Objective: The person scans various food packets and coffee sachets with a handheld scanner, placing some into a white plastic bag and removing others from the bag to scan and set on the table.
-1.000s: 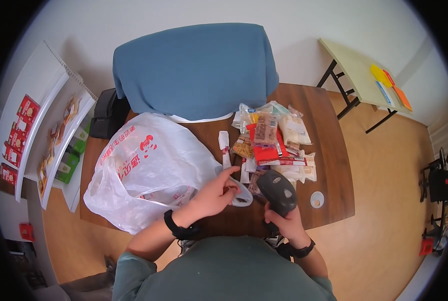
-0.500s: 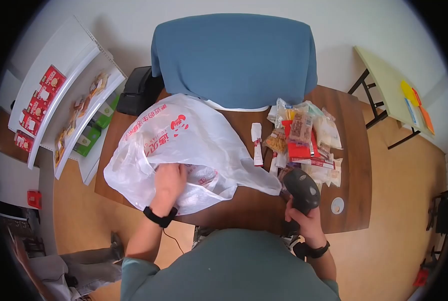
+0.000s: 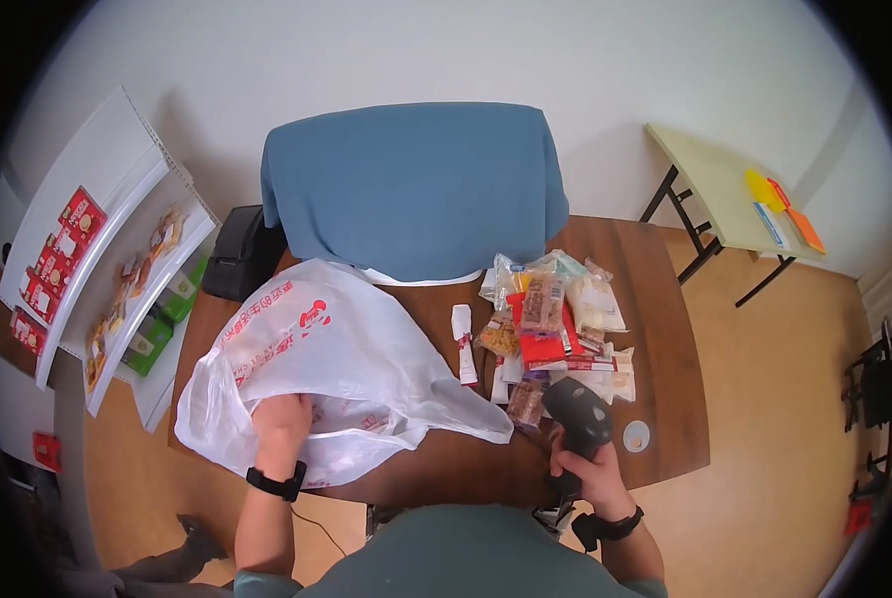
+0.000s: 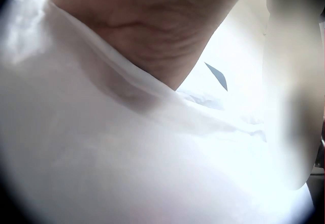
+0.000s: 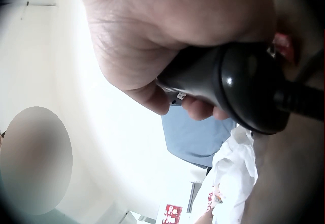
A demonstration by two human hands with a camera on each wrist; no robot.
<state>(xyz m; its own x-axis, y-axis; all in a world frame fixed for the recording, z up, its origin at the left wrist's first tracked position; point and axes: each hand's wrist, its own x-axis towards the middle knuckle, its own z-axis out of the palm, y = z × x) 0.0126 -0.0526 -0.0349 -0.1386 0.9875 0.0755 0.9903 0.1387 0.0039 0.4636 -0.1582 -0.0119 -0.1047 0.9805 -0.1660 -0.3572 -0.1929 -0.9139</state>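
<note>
A white plastic bag (image 3: 366,339) with red print lies on the left of the brown table. My left hand (image 3: 283,419) reaches into its mouth, and the fingers are hidden inside. In the left wrist view, the bag's film (image 4: 111,148) covers all below the wrist. My right hand (image 3: 593,470) grips a black barcode scanner (image 3: 577,414) by its handle. The right wrist view shows the fingers (image 5: 198,108) curled round that handle, with a cable leaving its end. Just beyond the scanner is a pile of packaged snacks (image 3: 540,304). One slim white-and-red packet (image 3: 464,344) lies between bag and pile.
A blue cloth (image 3: 416,189) drapes over a large object at the table's back. Beside it stands a black device (image 3: 241,254). A white shelf (image 3: 152,274) with goods is at the left, a folding table (image 3: 715,184) at the right. A round white sticker (image 3: 636,436) marks the tabletop.
My left hand has left the bag's right-hand end and gone leftward into its mouth. The right hand keeps hold of the scanner near the pile. The head view has shifted.
</note>
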